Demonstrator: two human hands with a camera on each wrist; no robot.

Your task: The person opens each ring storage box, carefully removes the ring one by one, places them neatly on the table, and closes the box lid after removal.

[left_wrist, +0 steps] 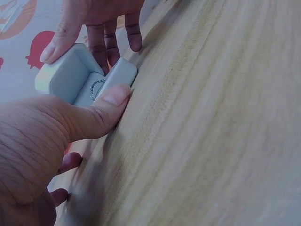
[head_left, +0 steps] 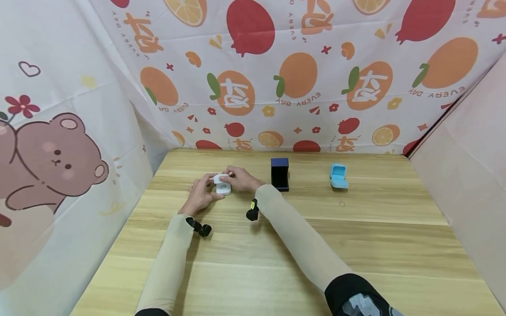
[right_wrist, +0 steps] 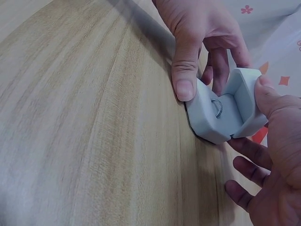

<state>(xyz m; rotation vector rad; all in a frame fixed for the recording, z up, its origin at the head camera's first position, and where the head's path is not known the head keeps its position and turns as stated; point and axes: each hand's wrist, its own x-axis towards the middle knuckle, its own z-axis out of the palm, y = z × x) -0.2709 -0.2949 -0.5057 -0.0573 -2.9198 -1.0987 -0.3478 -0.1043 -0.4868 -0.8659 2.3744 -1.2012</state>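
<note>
A small white ring box [head_left: 223, 188] stands with its lid raised on the left part of the table. A ring [right_wrist: 217, 108] with a beaded-looking band sits in it. My left hand [head_left: 200, 193] grips the base, its thumb pressed on the front as the left wrist view shows. On the other side, my right hand [head_left: 242, 179] holds the lid [left_wrist: 66, 73] with its thumb on the top. Some fingers of both hands are hidden behind the box.
Right of my hands stands an open dark blue box [head_left: 280, 163] with a black inside. Farther right is an open light blue ring box [head_left: 338, 171]. A thin ring [head_left: 342, 204] lies on the wooden table [head_left: 356, 254] before it. Printed cloth [head_left: 261, 79] hangs behind.
</note>
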